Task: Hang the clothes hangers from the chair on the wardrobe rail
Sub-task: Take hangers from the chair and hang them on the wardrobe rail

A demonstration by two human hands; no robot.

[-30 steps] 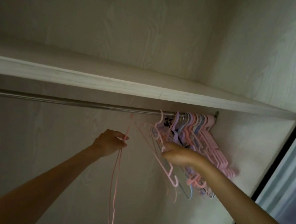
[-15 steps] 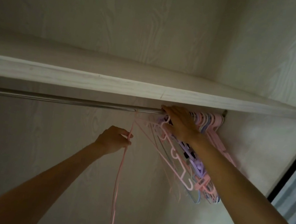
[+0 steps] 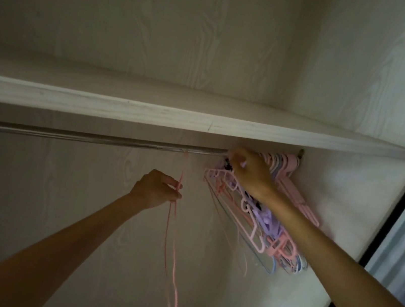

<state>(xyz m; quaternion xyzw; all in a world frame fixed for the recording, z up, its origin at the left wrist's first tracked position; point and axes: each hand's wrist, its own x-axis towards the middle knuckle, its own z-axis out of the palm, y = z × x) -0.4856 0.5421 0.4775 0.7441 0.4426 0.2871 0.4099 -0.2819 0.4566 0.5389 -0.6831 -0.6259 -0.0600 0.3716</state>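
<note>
A metal wardrobe rail [image 3: 92,137] runs under a white shelf. At its right end hangs a dense bunch of pink, purple and blue hangers [image 3: 262,223]. My right hand [image 3: 251,171] rests against the hooks of that bunch at the rail, fingers curled over them. A thin pink hanger [image 3: 173,241] hangs edge-on from the rail left of the bunch. My left hand [image 3: 157,190] pinches it just below its hook. The chair is out of view.
The white shelf [image 3: 201,121] sits directly above the rail, leaving little height over it. The wardrobe's side wall [image 3: 347,203] is right behind the bunch. A sliding door frame [image 3: 399,211] stands at the far right. Bare rail stretches leftward.
My right hand rose from the hanger bodies up to their hooks at the rail and pressed the bunch rightward. My left hand stayed on the thin pink hanger.
</note>
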